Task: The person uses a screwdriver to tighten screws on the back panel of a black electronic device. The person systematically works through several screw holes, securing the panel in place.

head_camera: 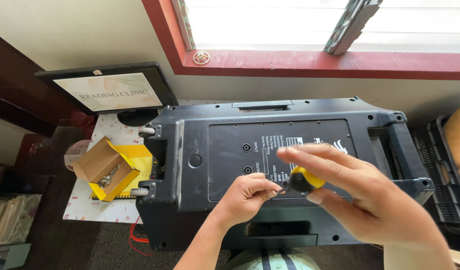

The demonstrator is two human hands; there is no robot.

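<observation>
A large black speaker cabinet (200,165) lies on its front with its rear panel (230,150) facing up. My right hand (360,195) grips a screwdriver with a yellow and black handle (302,180), held upright over the panel's lower middle. My left hand (245,197) pinches the screwdriver's shaft near its tip, fingers closed at the panel surface. The tip itself is hidden by my fingers. Two round sockets (246,158) sit just left of my hands.
An open yellow cardboard box (104,170) with small metal parts lies on a patterned white surface (90,207) to the left. A framed sign (112,90) leans against the wall. A red window sill (315,62) runs above. A black crate (440,170) stands at right.
</observation>
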